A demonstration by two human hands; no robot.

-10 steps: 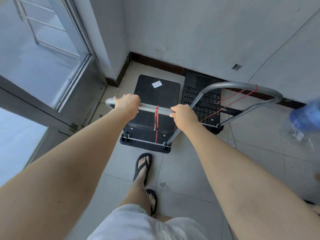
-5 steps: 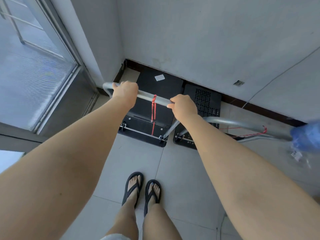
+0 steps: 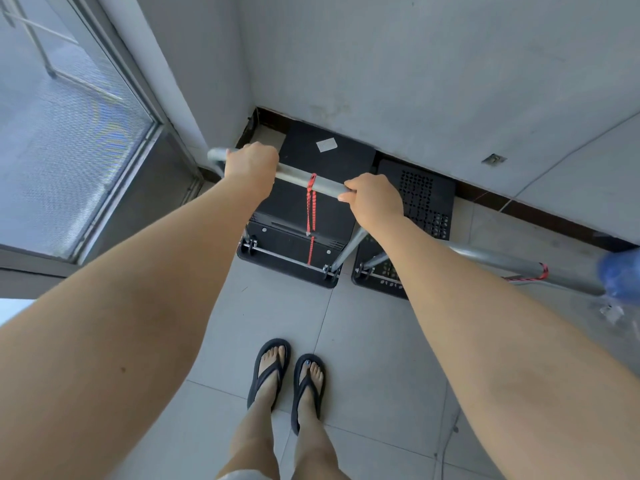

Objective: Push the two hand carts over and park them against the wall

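Head view: two carts (image 3: pixel 325 168) (image 3: pixel 424 199), two hands (image 3: pixel 251 161) (image 3: pixel 375 200).

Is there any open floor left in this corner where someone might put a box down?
Yes: bare tiles lie between the carts' near edges and the sandalled feet. A small strip stays open between the left cart and the corner. Along the wall it is crowded: both carts, left and perforated right, sit side by side against the baseboard, both hands gripping the left handle.

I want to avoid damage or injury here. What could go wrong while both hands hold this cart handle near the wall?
The left cart already sits at the baseboard; pushing more could scuff it. Its red cord hangs loose and might snag. Feet in open sandals are exposed if the cart rolls back.
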